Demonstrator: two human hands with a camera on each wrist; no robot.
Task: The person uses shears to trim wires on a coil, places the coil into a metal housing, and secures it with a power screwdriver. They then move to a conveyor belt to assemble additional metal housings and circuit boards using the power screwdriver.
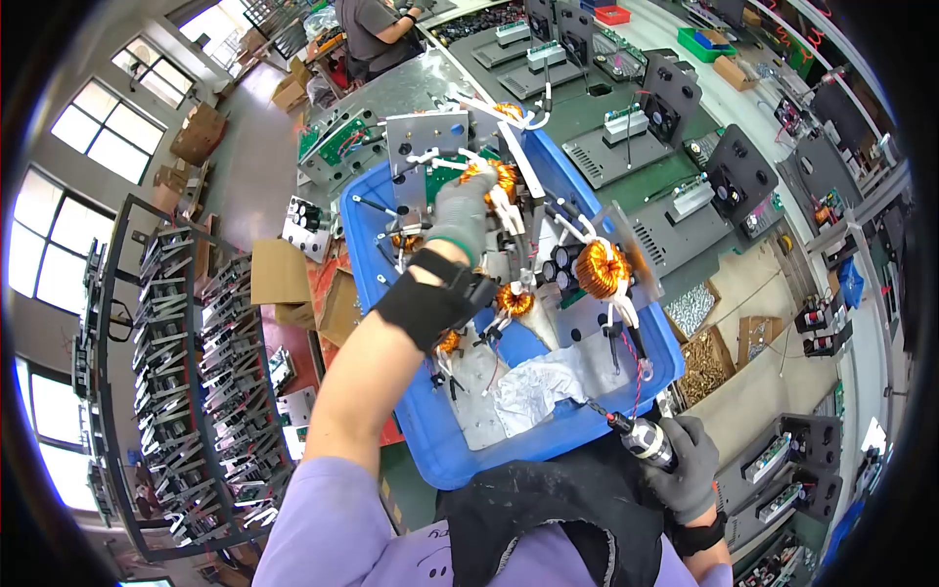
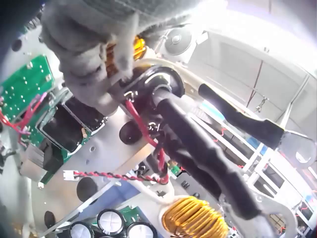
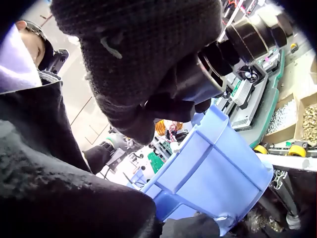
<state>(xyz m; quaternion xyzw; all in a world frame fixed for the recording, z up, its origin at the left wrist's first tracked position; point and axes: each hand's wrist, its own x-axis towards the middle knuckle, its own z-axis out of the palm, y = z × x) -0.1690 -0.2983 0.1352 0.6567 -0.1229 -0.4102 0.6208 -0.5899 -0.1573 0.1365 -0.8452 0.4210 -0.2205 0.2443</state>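
The gloved left hand reaches over the blue bin; in the left wrist view this hand has its fingers curled round a copper-wound coil, with black-sleeved leads hanging beside it. Near the bin's front right corner, the gloved right hand grips a power screwdriver, its bit pointing toward the bin. The right wrist view shows the same hand round the dark tool body. Another large coil stands at the bin's right side.
Grey chassis with fans line the green bench at the right. Boxes of brass screws lie beside the bin. A rack of parts stands at the left, cardboard boxes nearer. Another person is at the back.
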